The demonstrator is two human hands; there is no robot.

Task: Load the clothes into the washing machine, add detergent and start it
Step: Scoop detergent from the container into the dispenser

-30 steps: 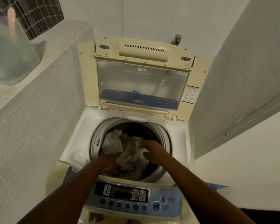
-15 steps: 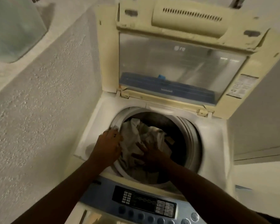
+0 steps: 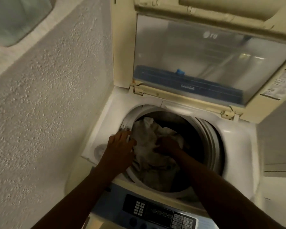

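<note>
lid (image 3: 205, 52): raised | clothes (image 3: 149, 146): pale heap inside washing machine (image 3: 234, 146) drum | left hand (image 3: 120, 146): on drum rim, fingers together, flat | right hand (image 3: 168, 144): fingers curled, gripping clothes

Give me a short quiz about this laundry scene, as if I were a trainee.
1. True or false: the lid of the washing machine is shut.
2. Where is the right hand? A) on the buttons B) on the clothes in the drum C) on the wall
3. Fill in: the left hand lies at the drum's ____ edge.

Key
1. False: it stands open.
2. B.
3. Left; it lies flat over the rim beside the pale clothes. Whether either hand grips cloth cannot be told.
</note>
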